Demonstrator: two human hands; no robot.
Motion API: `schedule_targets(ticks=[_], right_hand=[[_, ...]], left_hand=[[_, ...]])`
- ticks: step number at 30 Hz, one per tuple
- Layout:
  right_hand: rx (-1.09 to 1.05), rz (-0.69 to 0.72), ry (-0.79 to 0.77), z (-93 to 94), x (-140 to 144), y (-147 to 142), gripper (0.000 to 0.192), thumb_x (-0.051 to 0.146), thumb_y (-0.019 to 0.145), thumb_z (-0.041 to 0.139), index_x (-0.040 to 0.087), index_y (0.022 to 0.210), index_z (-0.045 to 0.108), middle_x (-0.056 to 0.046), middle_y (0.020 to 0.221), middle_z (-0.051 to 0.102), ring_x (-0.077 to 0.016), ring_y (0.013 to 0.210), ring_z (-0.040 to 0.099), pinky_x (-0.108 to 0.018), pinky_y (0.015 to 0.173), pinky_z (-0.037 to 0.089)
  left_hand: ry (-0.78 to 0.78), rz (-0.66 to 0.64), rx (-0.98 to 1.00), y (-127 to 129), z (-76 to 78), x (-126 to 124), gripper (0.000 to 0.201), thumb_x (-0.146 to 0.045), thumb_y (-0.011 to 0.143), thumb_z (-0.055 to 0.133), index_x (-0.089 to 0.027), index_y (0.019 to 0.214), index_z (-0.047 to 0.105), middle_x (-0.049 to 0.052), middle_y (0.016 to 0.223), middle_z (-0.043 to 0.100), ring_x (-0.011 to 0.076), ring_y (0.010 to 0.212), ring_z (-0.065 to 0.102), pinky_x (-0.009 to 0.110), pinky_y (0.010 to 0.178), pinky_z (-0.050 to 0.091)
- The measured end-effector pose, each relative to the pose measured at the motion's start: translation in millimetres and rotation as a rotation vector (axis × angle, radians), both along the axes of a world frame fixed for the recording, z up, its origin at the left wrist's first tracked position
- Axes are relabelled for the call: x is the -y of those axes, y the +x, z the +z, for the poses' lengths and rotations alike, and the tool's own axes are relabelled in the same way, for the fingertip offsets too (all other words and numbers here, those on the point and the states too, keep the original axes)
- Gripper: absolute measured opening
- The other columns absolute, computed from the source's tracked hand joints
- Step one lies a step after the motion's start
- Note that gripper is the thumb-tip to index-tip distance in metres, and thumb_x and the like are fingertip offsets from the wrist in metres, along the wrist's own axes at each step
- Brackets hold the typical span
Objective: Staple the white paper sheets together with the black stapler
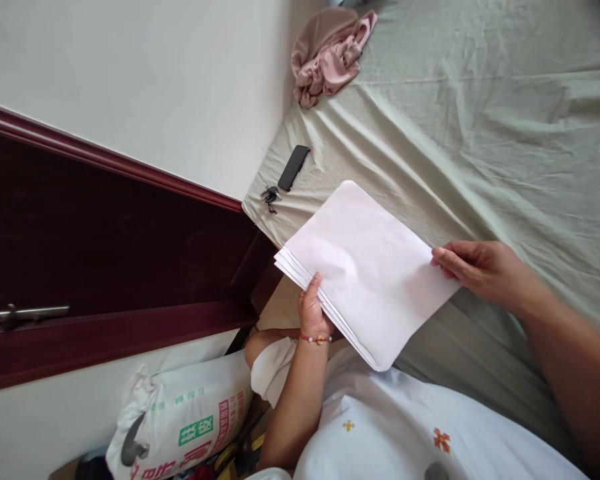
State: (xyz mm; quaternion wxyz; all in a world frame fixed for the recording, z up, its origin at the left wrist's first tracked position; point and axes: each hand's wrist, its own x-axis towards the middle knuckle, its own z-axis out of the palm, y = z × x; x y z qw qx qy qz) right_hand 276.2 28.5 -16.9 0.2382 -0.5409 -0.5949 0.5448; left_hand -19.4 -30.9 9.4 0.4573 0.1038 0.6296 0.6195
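Observation:
A small stack of white paper sheets with rounded corners is held over the edge of the bed. My left hand, with a red beaded bracelet at the wrist, is closed on the stack's near-left edge, thumb on top and fingers underneath. Several sheet edges are fanned slightly apart there. At the right side my right hand pinches the paper's edge between thumb and curled fingers. How many sheets it grips I cannot tell.
A wrinkled pale green bed sheet covers the bed. On it lie a black phone-like slab, keys and pink cloth. A dark red door stands left, with a printed white sack below.

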Motion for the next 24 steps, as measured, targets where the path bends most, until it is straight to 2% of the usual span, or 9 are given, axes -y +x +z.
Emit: schedule_targets(ticks=[2, 5, 8, 10, 13, 16, 18, 20, 24], right_hand=[[-0.147, 0.114, -0.162, 1.6, 2, 0, 0.064, 0.079, 0.085, 0.051, 0.02, 0.079, 0.072, -0.001, 0.061, 0.063, -0.0107, 0.048, 0.048, -0.024, 0.044, 0.037], [-0.33, 0.35, -0.38, 2.7, 7, 1, 0.064, 0.079, 0.082, 0.057, 0.017, 0.083, 0.074, -0.005, 0.066, 0.07, -0.0124, 0.048, 0.056, -0.024, 0.043, 0.045], [-0.385, 0.6, -0.438, 2.3, 12, 1, 0.057, 0.071, 0.087, 0.059, 0.017, 0.088, 0.077, -0.009, 0.079, 0.076, -0.0171, 0.059, 0.068, -0.025, 0.05, 0.054], [-0.38, 0.636, -0.403, 1.1, 12, 1, 0.053, 0.067, 0.089, 0.06, 0.017, 0.092, 0.078, -0.01, 0.085, 0.077, -0.0204, 0.07, 0.073, -0.026, 0.057, 0.058], [-0.416, 0.462, -0.283, -0.9, 9, 1, 0.053, 0.068, 0.087, 0.062, 0.021, 0.105, 0.079, -0.009, 0.099, 0.079, -0.0251, 0.089, 0.074, -0.034, 0.077, 0.062], [-0.516, 0.209, -0.187, -2.1, 6, 2, 0.052, 0.067, 0.085, 0.066, 0.03, 0.12, 0.076, -0.006, 0.121, 0.076, -0.0278, 0.11, 0.07, -0.039, 0.098, 0.057], [-0.571, 0.112, -0.25, -2.4, 5, 2, 0.049, 0.061, 0.081, 0.074, 0.032, 0.121, 0.076, -0.004, 0.121, 0.077, -0.0268, 0.108, 0.07, -0.037, 0.095, 0.058], [-0.607, 0.064, -0.352, -2.1, 5, 2, 0.05, 0.055, 0.074, 0.083, 0.029, 0.116, 0.078, -0.005, 0.11, 0.079, -0.0254, 0.098, 0.072, -0.035, 0.084, 0.06], [-0.631, -0.069, -0.392, 0.0, 5, 2, 0.046, 0.054, 0.065, 0.088, 0.022, 0.097, 0.082, -0.007, 0.09, 0.079, -0.0232, 0.084, 0.071, -0.035, 0.075, 0.06]], left_hand=[[0.02, 0.021, 0.023, 2, 6.7, -3, 0.042, -0.034, 0.072, 0.085, -0.018, 0.11, 0.076, 0.008, 0.114, 0.08, 0.027, 0.115, 0.073, 0.04, 0.104, 0.056], [0.053, 0.079, 0.023, 4, 13.8, -5, 0.037, -0.035, 0.079, 0.08, -0.021, 0.113, 0.075, 0.006, 0.116, 0.08, 0.0259, 0.123, 0.069, 0.037, 0.106, 0.056], [0.034, 0.11, -0.029, 5, 16.3, -5, 0.033, -0.038, 0.08, 0.079, -0.024, 0.11, 0.076, 0.003, 0.107, 0.081, 0.023, 0.117, 0.072, 0.031, 0.099, 0.059], [0.018, 0.089, -0.057, 7, 15.9, -2, 0.033, -0.041, 0.079, 0.081, -0.025, 0.109, 0.076, 0.001, 0.102, 0.081, 0.0212, 0.112, 0.074, 0.028, 0.094, 0.061], [0.03, 0.069, -0.021, 18, 12.8, 5, 0.039, -0.042, 0.078, 0.083, -0.025, 0.112, 0.076, 0.003, 0.112, 0.08, 0.0219, 0.116, 0.072, 0.03, 0.096, 0.06], [0.039, 0.075, -0.005, 35, 6.9, 12, 0.048, -0.038, 0.073, 0.087, -0.024, 0.117, 0.074, 0.005, 0.126, 0.076, 0.0264, 0.126, 0.067, 0.034, 0.101, 0.058], [0.045, 0.044, -0.014, 41, 2.4, 15, 0.053, -0.032, 0.07, 0.09, -0.025, 0.12, 0.074, 0.006, 0.131, 0.074, 0.0285, 0.13, 0.064, 0.038, 0.105, 0.056], [0.046, -0.018, 0.002, 38, -0.8, 15, 0.054, -0.027, 0.068, 0.09, -0.025, 0.119, 0.074, 0.005, 0.133, 0.073, 0.0291, 0.131, 0.063, 0.04, 0.109, 0.053], [0.02, -0.113, 0.029, 4, 2.4, 10, 0.047, -0.025, 0.066, 0.087, -0.025, 0.112, 0.076, 0.005, 0.121, 0.078, 0.0303, 0.129, 0.065, 0.044, 0.112, 0.051]])
